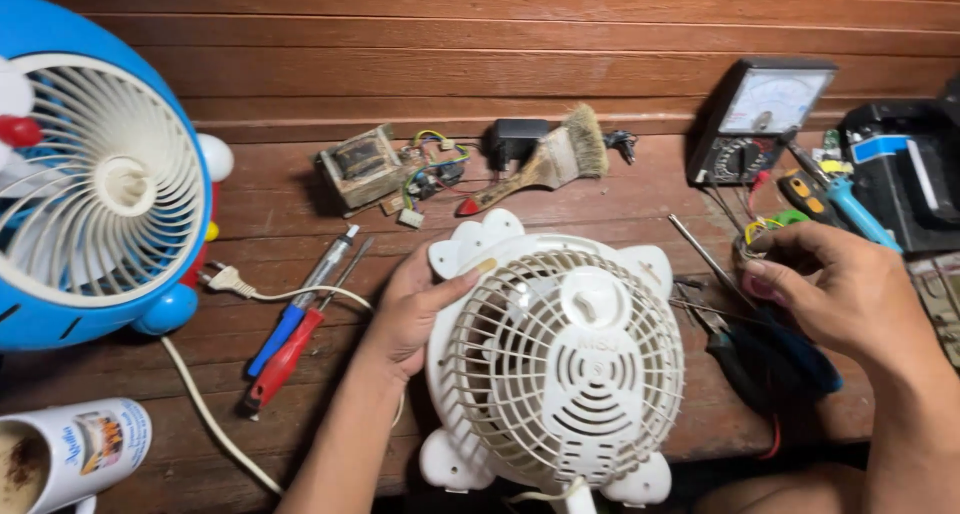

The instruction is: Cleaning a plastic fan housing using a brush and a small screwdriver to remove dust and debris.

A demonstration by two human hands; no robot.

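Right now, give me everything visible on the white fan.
The white fan is small, plastic by the look, with a round slotted grille, a central hub and rounded ear and foot lobes. It lies tilted on the wooden floor, grille toward the camera. The left hand grips its left rim, thumb on the upper edge. A pale cord leaves its bottom.

From my remote seat, I see a cream-white fan (560, 359) with a ribbed radial grille on reddish-brown wooden planks (560, 44). A second fan (95, 184) shows a bright blue body behind white vanes. Nearby lie screwdrivers with blue (280, 339) and red (283, 362) handles, a black meter (765, 119) with a pale dial, and a white plug (225, 279).
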